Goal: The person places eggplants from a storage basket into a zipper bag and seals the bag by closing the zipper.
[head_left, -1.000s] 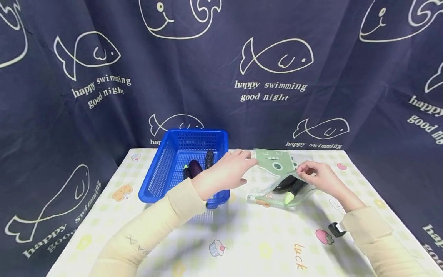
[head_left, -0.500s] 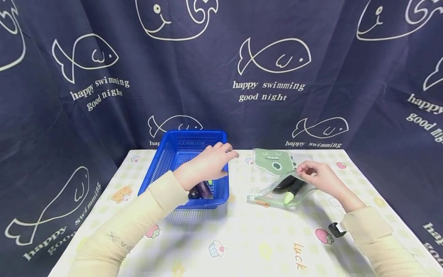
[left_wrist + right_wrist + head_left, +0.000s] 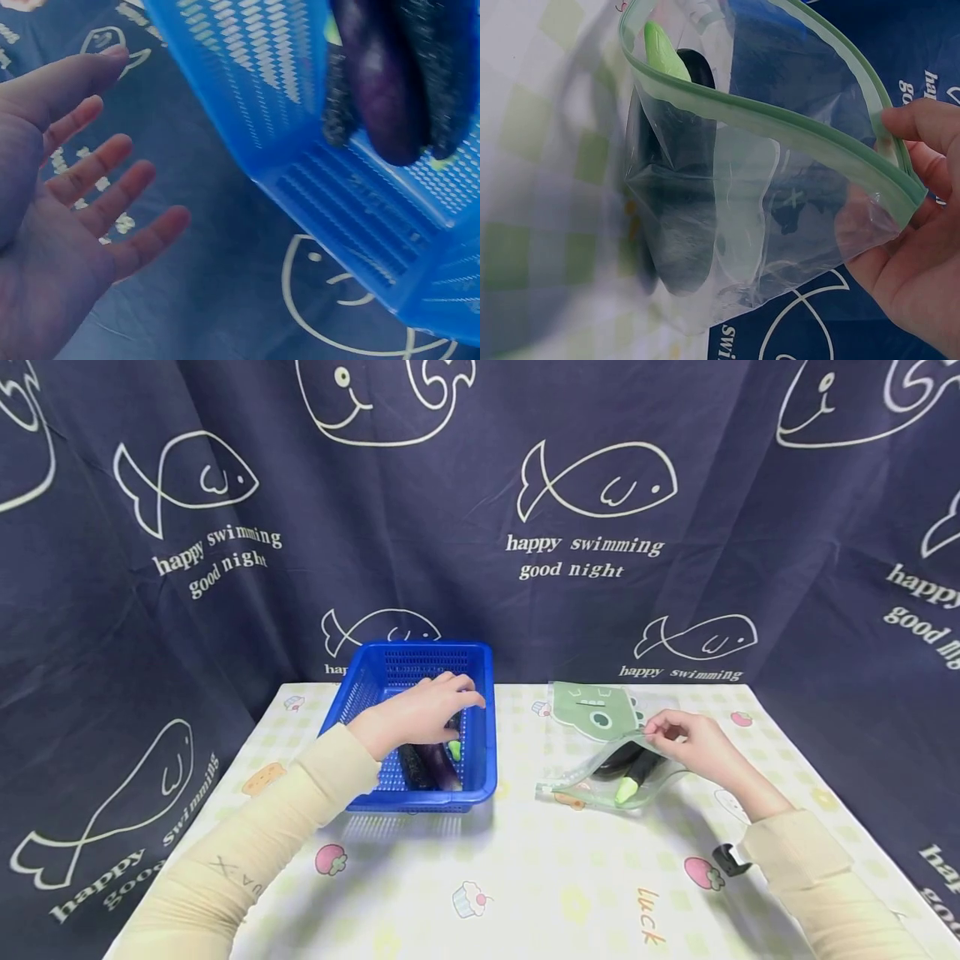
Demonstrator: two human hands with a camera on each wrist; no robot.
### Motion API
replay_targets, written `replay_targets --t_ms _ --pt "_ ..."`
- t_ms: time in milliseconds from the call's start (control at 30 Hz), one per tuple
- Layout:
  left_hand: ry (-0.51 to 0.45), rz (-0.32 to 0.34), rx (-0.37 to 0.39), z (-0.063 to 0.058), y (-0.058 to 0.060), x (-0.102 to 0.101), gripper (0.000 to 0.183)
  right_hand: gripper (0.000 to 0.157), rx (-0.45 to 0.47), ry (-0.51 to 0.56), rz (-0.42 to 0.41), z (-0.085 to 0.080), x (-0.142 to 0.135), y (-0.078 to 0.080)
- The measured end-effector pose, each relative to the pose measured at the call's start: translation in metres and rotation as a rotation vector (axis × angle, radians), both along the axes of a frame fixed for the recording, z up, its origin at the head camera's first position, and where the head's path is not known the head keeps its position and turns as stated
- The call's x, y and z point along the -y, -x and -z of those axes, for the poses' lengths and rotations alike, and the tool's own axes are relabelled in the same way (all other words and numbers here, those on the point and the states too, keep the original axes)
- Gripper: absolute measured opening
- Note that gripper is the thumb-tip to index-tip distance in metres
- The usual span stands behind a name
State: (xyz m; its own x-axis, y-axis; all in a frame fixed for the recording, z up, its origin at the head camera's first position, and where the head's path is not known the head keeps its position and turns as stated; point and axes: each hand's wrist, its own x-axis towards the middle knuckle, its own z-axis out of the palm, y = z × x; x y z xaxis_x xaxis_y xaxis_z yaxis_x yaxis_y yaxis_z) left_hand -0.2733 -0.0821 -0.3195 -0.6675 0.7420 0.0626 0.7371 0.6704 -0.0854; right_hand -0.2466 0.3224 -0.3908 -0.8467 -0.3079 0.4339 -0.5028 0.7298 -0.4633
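My left hand (image 3: pixel 420 714) hovers over the blue basket (image 3: pixel 420 798), its fingers apart and loosely bent. In the left wrist view the hand (image 3: pixel 82 202) holds nothing and is beside the basket's wall. Inside lie a purple eggplant (image 3: pixel 382 82) and dark, bumpy, long vegetables (image 3: pixel 442 67), partly hidden by the hand in the head view. At right, my right hand (image 3: pixel 693 747) pinches the corner of a clear zip bag (image 3: pixel 780 120) by its green strip. The bag's mouth gapes. Within it are a dark long vegetable with a light green tip (image 3: pixel 662 54) and a dark rounded one (image 3: pixel 617 760).
A green cartoon print (image 3: pixel 596 710) shows on clear film behind the bag's mouth. Both basket and bag are on a checked, patterned tablecloth (image 3: pixel 525 877). A dark blue curtain (image 3: pixel 465 552) with fish drawings hangs behind the table. A black bracket (image 3: pixel 729 860) is by the right sleeve.
My left hand has moved left, from the gap between basket and bag to above the basket, uncovering vegetables at its front. The right hand keeps its hold on the bag.
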Motion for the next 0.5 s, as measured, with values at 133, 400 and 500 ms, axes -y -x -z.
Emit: replay_targets --t_ms 133,400,500 --pt "0.01 0.008 0.021 0.006 0.008 0.009 0.051 0.013 0.004 0.003 0.009 0.0 -0.001 -0.001" --pt "0.071 -0.021 0.039 0.022 0.022 0.022 0.052 0.013 0.018 0.016 0.009 -0.001 -0.001 -0.002" --pt "0.097 -0.04 0.053 0.028 0.025 0.024 0.052 0.013 0.02 0.017 0.013 -0.001 -0.001 -0.002"
